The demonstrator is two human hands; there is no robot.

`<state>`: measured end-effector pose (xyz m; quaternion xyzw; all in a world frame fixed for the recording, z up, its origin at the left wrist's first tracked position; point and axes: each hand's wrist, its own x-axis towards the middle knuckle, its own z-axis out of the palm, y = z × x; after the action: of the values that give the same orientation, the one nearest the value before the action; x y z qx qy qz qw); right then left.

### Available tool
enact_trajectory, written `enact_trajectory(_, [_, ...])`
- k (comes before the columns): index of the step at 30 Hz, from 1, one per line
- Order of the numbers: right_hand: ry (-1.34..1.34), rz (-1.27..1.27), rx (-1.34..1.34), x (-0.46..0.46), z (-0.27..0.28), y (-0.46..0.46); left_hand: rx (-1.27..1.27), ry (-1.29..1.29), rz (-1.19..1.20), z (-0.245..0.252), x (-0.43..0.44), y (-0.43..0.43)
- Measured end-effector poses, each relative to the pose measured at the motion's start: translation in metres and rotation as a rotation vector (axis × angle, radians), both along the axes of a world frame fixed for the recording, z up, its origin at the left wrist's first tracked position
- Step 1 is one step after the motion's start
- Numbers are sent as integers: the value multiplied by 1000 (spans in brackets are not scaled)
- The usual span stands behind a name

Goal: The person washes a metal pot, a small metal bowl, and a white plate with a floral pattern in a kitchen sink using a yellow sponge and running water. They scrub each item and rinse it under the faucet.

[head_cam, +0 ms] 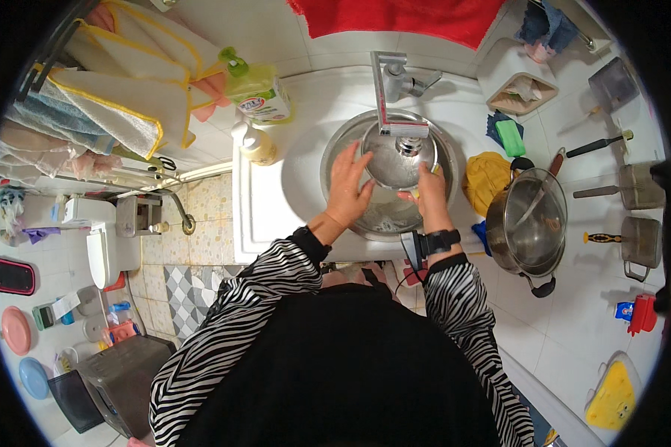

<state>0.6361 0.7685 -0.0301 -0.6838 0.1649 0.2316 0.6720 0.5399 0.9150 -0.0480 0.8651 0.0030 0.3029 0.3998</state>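
Observation:
A small metal bowl (388, 174) is under the faucet spout (408, 146), inside a larger round metal basin (331, 146) set in the white sink. Water seems to run into the bowl, and suds float in the basin around it. My right hand (431, 193) grips the bowl's right rim, thumb over the edge. Something yellow, perhaps a sponge, shows at those fingers, mostly hidden. To the left, my left hand (348, 187) hovers by the bowl with spread fingers, holding nothing. Whether its fingertips touch the rim is not clear.
A faucet lever (428, 82) sits behind the basin. At the sink's left corner stand a pump bottle (254, 144) and a green detergent jug (260, 98). On the right are a lidded metal pot (497, 223), a yellow cloth (483, 179) and a green soap bar (510, 138).

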Motion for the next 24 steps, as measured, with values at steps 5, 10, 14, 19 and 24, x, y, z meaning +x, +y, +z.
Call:
enact_trajectory(5, [185, 116, 125, -9, -14, 2, -231, 138, 117, -17, -17, 28])
enact_trajectory(10, [308, 120, 104, -1, -7, -16, -256, 156, 148, -16, -28, 37])
enact_trajectory(14, [263, 186, 40, 3, -7, -2, -268, 130, 116, -10, -26, 25])
enact_trajectory(19, [323, 269, 58, -9, -2, -16, -234, 90, 79, -5, -23, 26])
enact_trajectory(24, [239, 172, -24, 6, -4, -23, -268, 119, 50, 3, -23, 22])
